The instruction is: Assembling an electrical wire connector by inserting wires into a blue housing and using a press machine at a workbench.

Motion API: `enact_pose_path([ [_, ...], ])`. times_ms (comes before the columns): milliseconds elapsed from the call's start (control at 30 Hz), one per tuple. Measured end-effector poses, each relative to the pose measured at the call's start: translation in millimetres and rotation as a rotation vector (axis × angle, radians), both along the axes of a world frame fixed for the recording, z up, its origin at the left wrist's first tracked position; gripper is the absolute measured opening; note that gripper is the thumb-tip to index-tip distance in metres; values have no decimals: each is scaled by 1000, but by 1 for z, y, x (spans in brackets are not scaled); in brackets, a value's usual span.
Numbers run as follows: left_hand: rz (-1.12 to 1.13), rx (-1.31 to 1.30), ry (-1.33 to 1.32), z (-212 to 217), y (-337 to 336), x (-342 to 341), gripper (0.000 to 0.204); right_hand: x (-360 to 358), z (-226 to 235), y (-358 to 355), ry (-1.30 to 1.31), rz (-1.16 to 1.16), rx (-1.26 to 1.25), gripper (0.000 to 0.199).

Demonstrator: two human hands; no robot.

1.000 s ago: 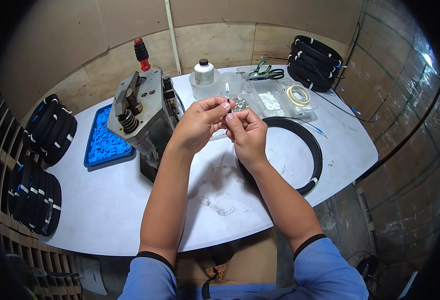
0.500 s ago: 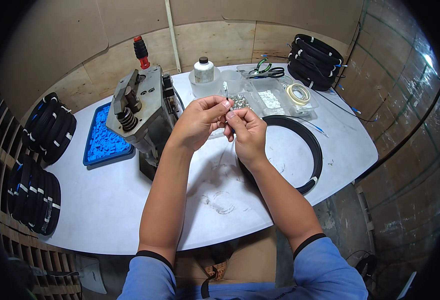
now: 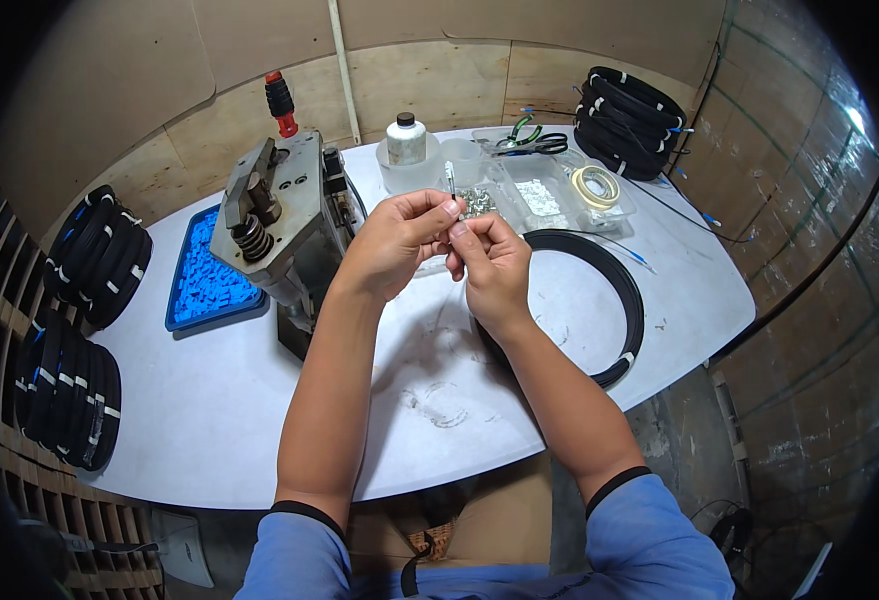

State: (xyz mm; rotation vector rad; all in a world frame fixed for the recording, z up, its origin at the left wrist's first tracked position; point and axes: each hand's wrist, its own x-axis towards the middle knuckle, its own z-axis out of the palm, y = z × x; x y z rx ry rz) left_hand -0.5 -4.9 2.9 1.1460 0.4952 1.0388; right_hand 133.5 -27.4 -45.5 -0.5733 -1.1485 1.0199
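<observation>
Over the middle of the table, both hands meet at the end of a thin black cable point(image 3: 453, 190) whose pale tip points up and away. My left hand point(image 3: 392, 240) is closed, thumb and forefinger pinching the cable just below that tip. Close against it, my right hand point(image 3: 497, 265) is closed too, gripping the cable a little lower. The fingers hide most of the held length. Beneath and beyond my right hand lies a coil of black cable point(image 3: 632, 310). Just past the fingertips, a clear bin holds small metal connectors point(image 3: 478, 203).
A metal press point(image 3: 295, 190) stands left, beside a blue tray point(image 3: 173, 322) of blue plastic parts. Behind are a white bottle point(image 3: 407, 140), white pieces point(image 3: 538, 198), a tape roll point(image 3: 595, 187), green-handled pliers point(image 3: 527, 130) and scissors point(image 3: 550, 145). Stacked black coils point(image 3: 628, 125) stand back right; others point(image 3: 70, 390) hang left.
Both hands keep their pinch on the cable end and have barely moved. The right thumb has shifted very slightly. Everything else stays put.
</observation>
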Motion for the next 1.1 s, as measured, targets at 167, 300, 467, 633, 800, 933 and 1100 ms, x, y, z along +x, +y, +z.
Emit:
enact_pose_path([
  [167, 43, 41, 33, 2, -1, 0, 15, 0, -1, 1, -21, -16, 55, 12],
  [300, 77, 115, 86, 6, -3, -1, 18, -1, -1, 0, -32, -40, 97, 10],
  [467, 236, 243, 181, 11, -12, 5, 19, -4, 0, 0, -62, -132, 215, 8],
  [633, 373, 403, 303, 19, -21, 13, 17, -2, 2, 0, -56, -152, 218, 8],
  [800, 420, 477, 370, 21, -25, 14, 15, -1, 5, -2, 24, -66, 146, 10],
  [933, 412, 509, 324, 17, -21, 14, 15, 0, 0, 0, 3, -111, 161, 9],
  [1100, 258, 220, 233, 17, -19, 12, 17, -3, -1, 0, 41, -123, 194, 8],
])
